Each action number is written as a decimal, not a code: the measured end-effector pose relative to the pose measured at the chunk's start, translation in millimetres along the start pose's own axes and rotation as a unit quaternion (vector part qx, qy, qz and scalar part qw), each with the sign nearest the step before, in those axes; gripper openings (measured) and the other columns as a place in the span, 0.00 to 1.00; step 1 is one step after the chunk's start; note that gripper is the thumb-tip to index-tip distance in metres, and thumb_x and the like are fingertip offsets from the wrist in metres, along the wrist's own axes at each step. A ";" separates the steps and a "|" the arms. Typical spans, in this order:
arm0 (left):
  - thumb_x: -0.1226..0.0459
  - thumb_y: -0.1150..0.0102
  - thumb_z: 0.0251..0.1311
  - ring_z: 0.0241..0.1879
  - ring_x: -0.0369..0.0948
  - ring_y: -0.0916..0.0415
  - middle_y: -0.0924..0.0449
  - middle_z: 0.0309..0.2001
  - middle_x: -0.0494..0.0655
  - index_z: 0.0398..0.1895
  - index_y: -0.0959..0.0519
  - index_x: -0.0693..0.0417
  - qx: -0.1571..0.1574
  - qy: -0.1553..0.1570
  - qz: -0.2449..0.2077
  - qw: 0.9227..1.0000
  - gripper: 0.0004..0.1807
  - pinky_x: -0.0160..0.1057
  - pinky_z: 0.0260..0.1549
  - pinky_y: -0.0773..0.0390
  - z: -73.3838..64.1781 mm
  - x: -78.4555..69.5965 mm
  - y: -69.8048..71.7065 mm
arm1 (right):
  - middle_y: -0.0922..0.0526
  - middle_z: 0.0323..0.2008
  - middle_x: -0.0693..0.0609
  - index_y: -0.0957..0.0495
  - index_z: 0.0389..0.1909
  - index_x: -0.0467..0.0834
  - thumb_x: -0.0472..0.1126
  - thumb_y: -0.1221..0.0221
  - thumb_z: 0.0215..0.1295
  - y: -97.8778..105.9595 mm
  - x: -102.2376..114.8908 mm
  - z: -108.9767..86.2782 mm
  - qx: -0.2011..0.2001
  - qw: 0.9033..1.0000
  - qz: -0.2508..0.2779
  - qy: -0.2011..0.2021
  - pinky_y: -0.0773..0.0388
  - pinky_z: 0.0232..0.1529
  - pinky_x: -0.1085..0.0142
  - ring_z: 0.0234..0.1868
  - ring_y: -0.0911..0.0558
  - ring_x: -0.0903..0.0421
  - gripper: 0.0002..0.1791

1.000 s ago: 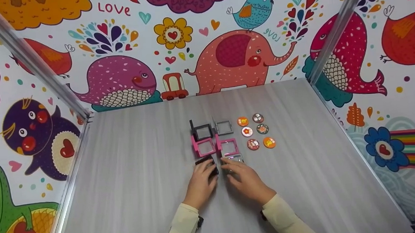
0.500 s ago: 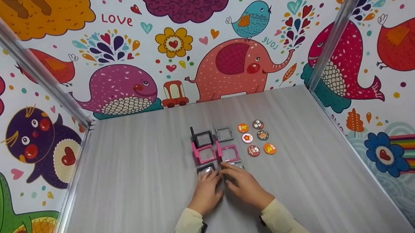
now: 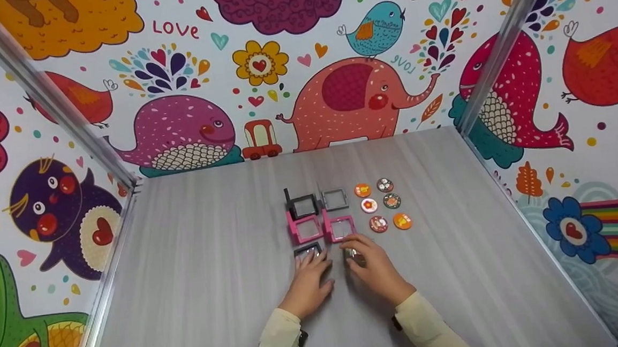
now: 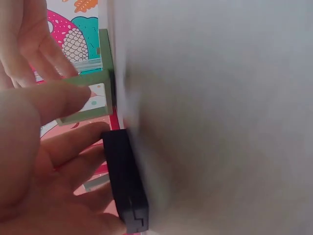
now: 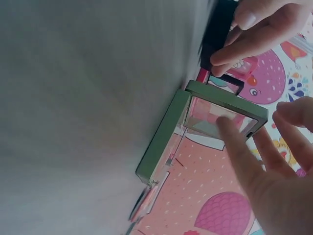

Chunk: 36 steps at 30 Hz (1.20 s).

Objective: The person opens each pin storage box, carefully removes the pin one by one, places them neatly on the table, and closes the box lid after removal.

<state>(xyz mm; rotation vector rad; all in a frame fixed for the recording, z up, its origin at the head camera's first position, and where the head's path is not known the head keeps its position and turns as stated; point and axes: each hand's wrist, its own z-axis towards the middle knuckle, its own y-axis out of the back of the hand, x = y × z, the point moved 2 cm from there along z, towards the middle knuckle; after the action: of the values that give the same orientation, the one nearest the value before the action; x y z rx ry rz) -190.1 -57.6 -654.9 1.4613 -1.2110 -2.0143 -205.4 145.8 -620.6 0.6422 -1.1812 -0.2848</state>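
My left hand (image 3: 307, 283) rests its fingertips on a closed square black case (image 4: 124, 178) lying on the table. Its thumb stretches inward, apart from the case. Beside it, my right hand (image 3: 378, 271) is at a green case (image 5: 164, 139) with a clear-windowed lid. That lid (image 5: 226, 100) stands about upright on its hinge. One extended right finger lies over the lid's window and seems to touch it; the other fingers spread past the lid's edge. From the head camera the right hand covers most of the green case.
Beyond the hands stand two pink cases (image 3: 339, 229), a black one (image 3: 304, 206) and a grey one (image 3: 335, 199), lids raised at their left. Several round badges (image 3: 378, 223) lie to the right. Patterned walls (image 3: 182, 122) border the grey table (image 3: 196, 266).
My right hand has shifted right from the green case's left edge. My left hand has slid inward over the black case, fingers flatter than a second ago. The head view has tilted up slightly.
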 end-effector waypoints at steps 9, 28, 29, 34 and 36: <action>0.63 0.31 0.72 0.79 0.62 0.41 0.30 0.78 0.56 0.68 0.18 0.63 0.011 0.005 -0.019 1.000 0.24 0.72 0.76 0.52 -1.3 0.2 -1.0 | 0.29 0.70 0.38 0.12 0.58 0.38 0.27 0.27 0.66 -3.6 6.8 14.7 -0.004 0.997 -0.065 -0.040 0.16 0.59 0.50 0.59 0.16 0.43 0.19; 0.63 0.29 0.70 0.78 0.64 0.38 0.28 0.76 0.58 0.65 0.17 0.62 0.005 -0.005 0.005 1.000 0.23 0.76 0.74 0.50 0.8 2.7 3.2 | 0.29 0.66 0.37 0.16 0.41 0.41 0.25 0.27 0.60 -6.1 3.4 14.7 -0.005 1.000 0.010 -0.011 0.13 0.53 0.55 0.57 0.17 0.42 0.13; 0.62 0.29 0.70 0.78 0.64 0.38 0.28 0.76 0.58 0.65 0.17 0.63 0.005 -0.005 0.006 1.000 0.23 0.76 0.74 0.50 0.7 2.4 3.4 | 0.29 0.65 0.38 0.16 0.40 0.42 0.25 0.27 0.61 -6.4 2.7 14.8 -0.008 1.000 0.010 -0.012 0.13 0.54 0.54 0.58 0.18 0.41 0.13; 0.63 0.29 0.70 0.77 0.64 0.38 0.28 0.76 0.59 0.65 0.18 0.64 0.004 -0.011 0.003 1.000 0.23 0.77 0.74 0.50 0.6 0.5 3.0 | 0.25 0.64 0.39 0.13 0.48 0.39 0.27 0.26 0.63 -5.5 -2.3 12.6 -0.019 0.999 0.007 -0.024 0.14 0.56 0.52 0.58 0.16 0.43 0.14; 0.63 0.28 0.70 0.77 0.64 0.38 0.28 0.76 0.59 0.65 0.18 0.64 0.001 -0.015 0.002 1.000 0.23 0.77 0.73 0.49 0.8 0.2 2.4 | 0.24 0.65 0.40 0.13 0.54 0.37 0.28 0.26 0.63 -3.7 -5.2 10.7 -0.023 0.999 0.006 -0.025 0.15 0.57 0.50 0.60 0.16 0.43 0.18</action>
<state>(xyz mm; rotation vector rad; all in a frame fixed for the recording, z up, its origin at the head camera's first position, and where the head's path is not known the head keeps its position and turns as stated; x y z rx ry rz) -191.4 -58.8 -653.0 1.4326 -1.2285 -2.0392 -216.8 142.3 -624.3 0.5906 -1.2223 -0.3174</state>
